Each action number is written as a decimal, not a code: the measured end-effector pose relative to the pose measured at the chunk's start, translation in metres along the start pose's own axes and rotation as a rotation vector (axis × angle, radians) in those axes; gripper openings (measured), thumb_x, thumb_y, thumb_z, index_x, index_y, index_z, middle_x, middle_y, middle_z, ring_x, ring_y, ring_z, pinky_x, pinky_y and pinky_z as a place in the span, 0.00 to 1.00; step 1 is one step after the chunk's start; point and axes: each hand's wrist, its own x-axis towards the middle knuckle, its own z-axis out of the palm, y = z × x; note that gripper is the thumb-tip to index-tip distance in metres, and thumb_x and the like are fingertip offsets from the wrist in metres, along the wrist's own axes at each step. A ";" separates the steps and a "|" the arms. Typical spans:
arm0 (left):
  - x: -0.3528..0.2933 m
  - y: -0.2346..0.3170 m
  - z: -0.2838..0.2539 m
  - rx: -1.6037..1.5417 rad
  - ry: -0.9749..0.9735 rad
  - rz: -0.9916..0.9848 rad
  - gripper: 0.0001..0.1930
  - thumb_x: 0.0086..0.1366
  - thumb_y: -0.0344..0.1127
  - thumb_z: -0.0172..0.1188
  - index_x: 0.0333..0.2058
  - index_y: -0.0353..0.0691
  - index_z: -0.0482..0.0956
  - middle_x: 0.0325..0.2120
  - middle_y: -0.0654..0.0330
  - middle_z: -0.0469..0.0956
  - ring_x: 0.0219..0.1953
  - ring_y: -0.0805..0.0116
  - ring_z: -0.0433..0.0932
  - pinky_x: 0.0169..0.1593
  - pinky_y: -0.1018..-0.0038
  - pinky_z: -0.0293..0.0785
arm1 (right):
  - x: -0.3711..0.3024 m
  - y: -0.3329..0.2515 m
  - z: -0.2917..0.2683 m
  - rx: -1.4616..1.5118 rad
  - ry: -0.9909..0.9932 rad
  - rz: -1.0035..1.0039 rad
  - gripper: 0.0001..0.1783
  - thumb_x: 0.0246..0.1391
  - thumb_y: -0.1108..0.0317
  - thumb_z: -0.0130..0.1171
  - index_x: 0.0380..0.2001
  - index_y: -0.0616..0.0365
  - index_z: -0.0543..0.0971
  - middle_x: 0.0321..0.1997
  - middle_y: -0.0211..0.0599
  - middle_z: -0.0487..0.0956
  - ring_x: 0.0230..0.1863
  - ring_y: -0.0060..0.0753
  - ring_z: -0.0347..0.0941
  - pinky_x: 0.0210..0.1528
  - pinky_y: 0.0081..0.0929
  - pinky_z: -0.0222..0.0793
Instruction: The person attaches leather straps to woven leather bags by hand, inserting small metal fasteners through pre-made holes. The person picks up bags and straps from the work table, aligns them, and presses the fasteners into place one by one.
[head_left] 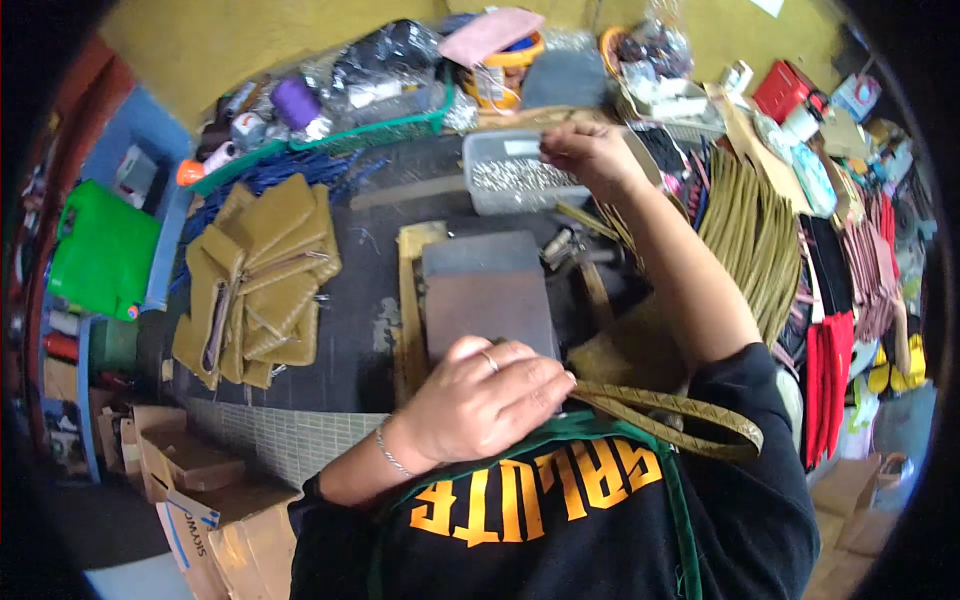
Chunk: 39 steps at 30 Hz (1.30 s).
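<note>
Close to my body, my left hand (485, 400) grips the ends of a looped olive strap (700, 415) with a woven-looking surface. The strap's loop hangs out to the right across my lap. My right hand (598, 160) is raised over the right edge of a clear plastic tub (490, 203) of small shiny metal pieces (515, 176). Its fingertips are pinched together, and whatever they hold is too small to tell. Between the two hands lies a dark flat slab (485, 295). Metal hand tools (565, 248) lie just right of the slab.
Olive pouches (265, 270) with zippers are piled on the left. Many olive straps (750, 220) hang in a bundle on the right. A green tray (330, 135) holding a purple thread spool (295, 103) stands at the back. Cardboard boxes (190, 460) sit low on the left.
</note>
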 end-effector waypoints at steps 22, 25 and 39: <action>-0.006 0.008 -0.003 -0.024 -0.102 0.107 0.11 0.47 0.31 0.56 0.31 0.38 0.74 0.30 0.64 0.72 0.34 0.70 0.73 0.33 0.77 0.62 | -0.224 -0.006 0.061 -0.331 -0.247 -0.257 0.07 0.40 0.77 0.57 0.27 0.61 0.78 0.27 0.34 0.75 0.30 0.23 0.71 0.33 0.17 0.67; -0.007 0.006 -0.002 -0.027 -0.106 0.113 0.10 0.47 0.31 0.56 0.31 0.38 0.74 0.30 0.63 0.73 0.34 0.70 0.73 0.33 0.77 0.62 | -0.224 -0.006 0.061 -0.407 -0.266 -0.346 0.07 0.39 0.77 0.58 0.27 0.61 0.78 0.27 0.35 0.75 0.30 0.24 0.71 0.33 0.18 0.67; -0.007 0.002 0.001 -0.075 -0.011 0.053 0.11 0.43 0.30 0.60 0.29 0.39 0.73 0.28 0.64 0.73 0.32 0.70 0.73 0.32 0.77 0.62 | -0.228 -0.001 0.067 -0.485 -0.297 -0.510 0.14 0.37 0.77 0.60 0.33 0.62 0.76 0.32 0.38 0.73 0.34 0.30 0.70 0.34 0.20 0.66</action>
